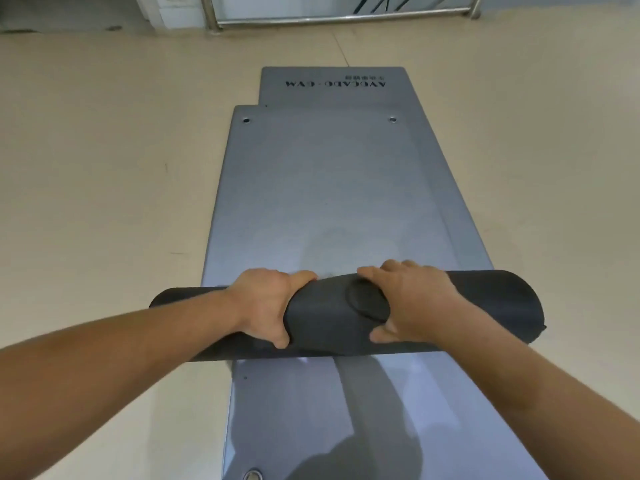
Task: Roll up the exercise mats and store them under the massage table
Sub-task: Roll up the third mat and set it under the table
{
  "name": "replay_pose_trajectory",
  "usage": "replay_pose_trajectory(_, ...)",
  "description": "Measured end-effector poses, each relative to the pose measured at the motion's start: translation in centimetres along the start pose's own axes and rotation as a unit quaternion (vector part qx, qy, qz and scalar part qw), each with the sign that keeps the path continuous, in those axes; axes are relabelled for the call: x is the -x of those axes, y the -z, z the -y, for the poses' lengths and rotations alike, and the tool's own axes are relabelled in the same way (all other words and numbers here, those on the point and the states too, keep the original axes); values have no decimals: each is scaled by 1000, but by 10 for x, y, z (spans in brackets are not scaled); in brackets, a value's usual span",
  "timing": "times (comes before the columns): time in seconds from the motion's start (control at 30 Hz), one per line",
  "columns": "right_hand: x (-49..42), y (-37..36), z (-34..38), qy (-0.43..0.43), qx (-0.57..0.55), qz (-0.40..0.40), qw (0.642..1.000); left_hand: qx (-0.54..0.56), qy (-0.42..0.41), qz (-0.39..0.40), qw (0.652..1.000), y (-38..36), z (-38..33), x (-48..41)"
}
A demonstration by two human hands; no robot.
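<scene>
Counted on the beige floor (104, 168): two flat grey mats and one dark roll. Upper mat (325, 188) lying over lower mat (311, 95), shifted a little to the left and nearer, leaving the far end of the lower mat uncovered, with one line of black lettering (335, 83) there, upside down from this side. On the far end of the upper mat two metal eyelets: left eyelet (246, 119) near one corner, right eyelet (392, 119) near the other. A third eyelet (252, 474) at the very bottom of the view, on the grey surface nearer than the roll; hard to tell to which mat this near surface belongs. Roll (325, 317) resting across the mats from left to right, reaching past both long edges of the upper mat, with one round patch (369, 301) on its middle. Two hands, both bare, both on the roll, close together near its middle. Left hand (266, 303) clamped on the roll, fingers bent over the far side, thumb pressed on the near side. Right hand (415, 299) gripping the roll likewise, fingers over the top, thumb low on the near side, just right of the patch. Two bare forearms stretched forward from the lower corners, coming together toward the roll. Beyond the mats, one metal rail (346, 19) low along the wall.
</scene>
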State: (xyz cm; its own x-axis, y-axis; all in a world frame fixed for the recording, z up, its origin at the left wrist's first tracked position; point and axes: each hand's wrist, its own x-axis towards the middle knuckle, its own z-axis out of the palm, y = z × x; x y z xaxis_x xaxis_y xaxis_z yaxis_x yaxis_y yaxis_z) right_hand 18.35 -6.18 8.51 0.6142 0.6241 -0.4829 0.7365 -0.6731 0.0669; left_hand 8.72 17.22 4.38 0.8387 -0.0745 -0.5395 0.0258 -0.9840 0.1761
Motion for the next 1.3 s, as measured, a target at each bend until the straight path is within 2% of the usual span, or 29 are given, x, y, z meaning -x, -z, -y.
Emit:
replay_pose_trajectory(0.07,10,-22,13,-5,35,-11,999,34,-4,38,999,20,9,-12)
replay_pose_trajectory(0.23,19,-62,27,-27,54,-93,994,74,-36,62,995,21,11,-17)
replay_pose_trajectory(0.3,21,-68,29,-10,30,-124,992,112,-36,90,989,18,14,-15)
replay_pose_trajectory(0.43,15,-50,27,55,25,-61,996,218,-22,183,959,14,24,-8)
replay_pose_trajectory(0.5,5,-37,29,72,27,-13,997,219,-6,189,957,10,26,-4)
replay_pose_trajectory(0.53,-3,-32,30,73,25,15,997,197,-3,162,967,8,25,-1)
replay_pose_trajectory(0.6,-23,-18,28,64,7,76,995,101,6,52,993,6,18,14)
replay_pose_trajectory(0.63,-34,-11,25,58,-9,107,993,43,4,2,999,2,10,24)
replay_pose_trajectory(0.67,-45,-5,23,53,-25,136,989,-10,5,-16,1000,-6,2,34)
replay_pose_trajectory(0.8,-72,8,25,26,-53,226,972,-89,77,45,992,-58,-25,51)
replay_pose_trajectory(0.87,-75,9,25,22,-22,196,980,-103,98,21,990,-77,-21,35)
replay_pose_trajectory(0.97,-61,1,29,29,45,41,998,-100,100,-18,990,-80,-4,17)
replay_pose_trajectory(1.03,-47,-11,30,30,35,-36,998,-85,74,-15,993,-70,12,9)
replay_pose_trajectory(1.1,-31,-19,27,30,28,-17,999,-57,49,-2,997,-53,27,2)
replay_pose_trajectory(1.17,-25,-29,22,19,68,20,997,1,37,14,999,-34,40,-5)
replay_pose_trajectory(1.3,-35,-49,24,-5,95,-30,995,105,18,58,993,-12,49,-20)
